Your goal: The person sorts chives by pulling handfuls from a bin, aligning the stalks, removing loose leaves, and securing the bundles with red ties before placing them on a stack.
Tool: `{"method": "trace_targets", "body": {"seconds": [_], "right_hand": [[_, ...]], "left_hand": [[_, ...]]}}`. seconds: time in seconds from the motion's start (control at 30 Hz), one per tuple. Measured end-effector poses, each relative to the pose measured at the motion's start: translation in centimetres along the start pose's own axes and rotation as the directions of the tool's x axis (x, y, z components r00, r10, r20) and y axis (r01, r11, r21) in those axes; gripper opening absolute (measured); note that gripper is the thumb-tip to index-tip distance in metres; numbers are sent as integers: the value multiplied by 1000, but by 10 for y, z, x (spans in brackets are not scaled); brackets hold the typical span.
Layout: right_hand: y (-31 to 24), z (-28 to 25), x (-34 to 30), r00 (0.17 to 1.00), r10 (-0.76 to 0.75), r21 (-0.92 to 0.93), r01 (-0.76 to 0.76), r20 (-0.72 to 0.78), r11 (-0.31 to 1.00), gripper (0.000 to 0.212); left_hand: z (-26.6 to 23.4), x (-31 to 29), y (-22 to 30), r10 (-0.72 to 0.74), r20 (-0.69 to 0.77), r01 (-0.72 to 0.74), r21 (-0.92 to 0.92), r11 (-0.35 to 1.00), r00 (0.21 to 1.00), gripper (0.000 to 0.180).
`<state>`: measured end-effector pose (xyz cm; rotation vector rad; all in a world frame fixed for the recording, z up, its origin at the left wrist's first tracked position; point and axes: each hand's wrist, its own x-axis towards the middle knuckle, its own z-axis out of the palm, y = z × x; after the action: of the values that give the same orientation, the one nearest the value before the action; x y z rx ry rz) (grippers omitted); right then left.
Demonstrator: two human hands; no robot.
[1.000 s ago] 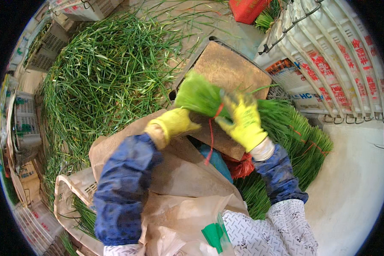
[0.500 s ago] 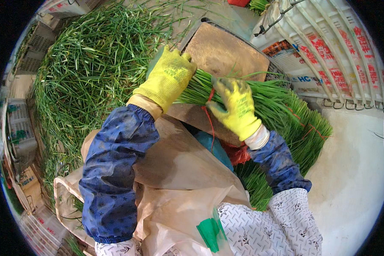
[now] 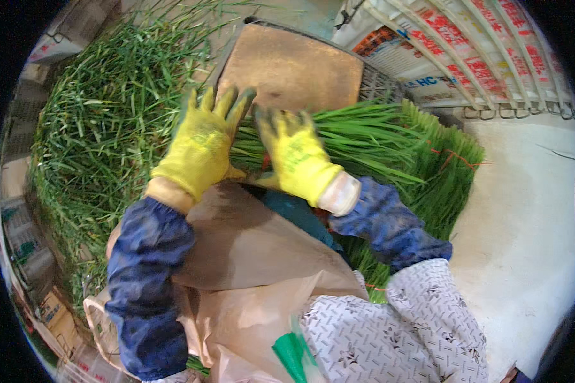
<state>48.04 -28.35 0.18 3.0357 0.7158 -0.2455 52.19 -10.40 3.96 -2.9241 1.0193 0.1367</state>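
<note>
Board (image 3: 294, 67), bundle (image 3: 364, 131), leaf heap (image 3: 108, 121), perhaps crates (image 3: 24, 110)

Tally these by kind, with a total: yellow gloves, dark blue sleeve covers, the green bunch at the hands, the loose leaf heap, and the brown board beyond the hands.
Yellow gloves: 2, one on the left hand, one on the right hand
Dark blue sleeve covers: 2
Green bunch: 1
Loose leaf heap: 1
Brown board: 1
Total: 7

Gloved fingers (image 3: 207, 101), green stalks (image 3: 367, 135), brown board (image 3: 291, 64)
</note>
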Motion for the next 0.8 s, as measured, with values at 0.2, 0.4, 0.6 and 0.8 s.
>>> {"method": "trace_targets", "body": {"seconds": [0.2,0.4,0.6,0.8], "right_hand": [[6,4,-19,997,47,41,-45,-53,998,119],[19,-11,-14,996,-94,57,93,8,994,119],[40,-2,-30,997,-48,-32,50,61,998,123],[45,-16,-31,996,-33,4,33,87,999,110]], "left_hand": [[48,-17,-1,-49,-16,48,-49,998,999,111],[64,-24,-5,-116,68,119,-49,992,991,101],[58,-19,-1,-72,92,79,-71,994,993,98],[37,-17,-2,-43,-67,28,-201,979,997,102]]}}
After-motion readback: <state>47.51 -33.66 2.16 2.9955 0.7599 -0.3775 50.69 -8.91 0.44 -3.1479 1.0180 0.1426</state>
